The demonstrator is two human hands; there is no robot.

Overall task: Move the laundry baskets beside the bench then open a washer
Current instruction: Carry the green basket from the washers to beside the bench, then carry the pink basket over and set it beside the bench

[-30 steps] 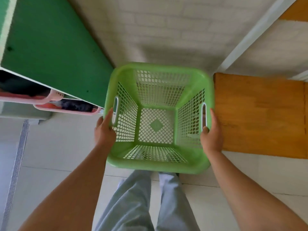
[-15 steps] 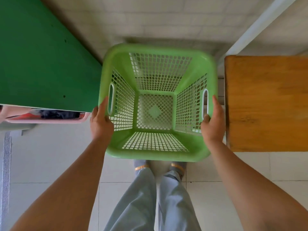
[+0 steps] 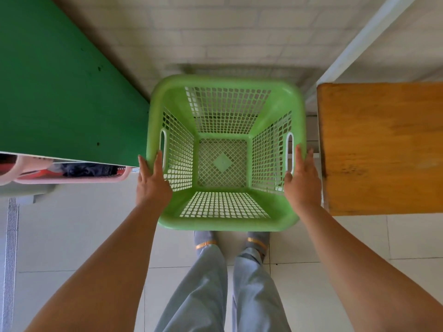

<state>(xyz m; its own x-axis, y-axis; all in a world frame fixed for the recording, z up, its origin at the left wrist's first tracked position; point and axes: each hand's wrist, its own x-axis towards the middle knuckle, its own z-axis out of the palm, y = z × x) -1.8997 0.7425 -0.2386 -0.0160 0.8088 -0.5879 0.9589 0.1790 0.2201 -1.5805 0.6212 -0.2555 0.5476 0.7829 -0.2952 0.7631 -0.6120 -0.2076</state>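
Note:
An empty green mesh laundry basket (image 3: 223, 224) stands low on the floor, between a green bench top (image 3: 60, 92) on the left and a wooden bench top (image 3: 383, 149) on the right. My left hand (image 3: 153, 185) lies flat against the basket's left rim by the white handle slot, with the fingers straight and apart. On the other side, my right hand (image 3: 303, 183) rests flat against the outer wall, fingers also extended. Neither hand curls around a handle. No washer is in view.
Pink baskets (image 3: 72, 179) holding dark and red clothes stick out from under the green bench. A tiled wall runs behind the basket. My feet (image 3: 206, 240) stand just before the basket on white floor tiles. A metal drain grille (image 3: 10, 259) runs along the far left.
The basket has gone down between the two benches. Both hands have loosened from the handles: their fingers now lie straight along the sides.

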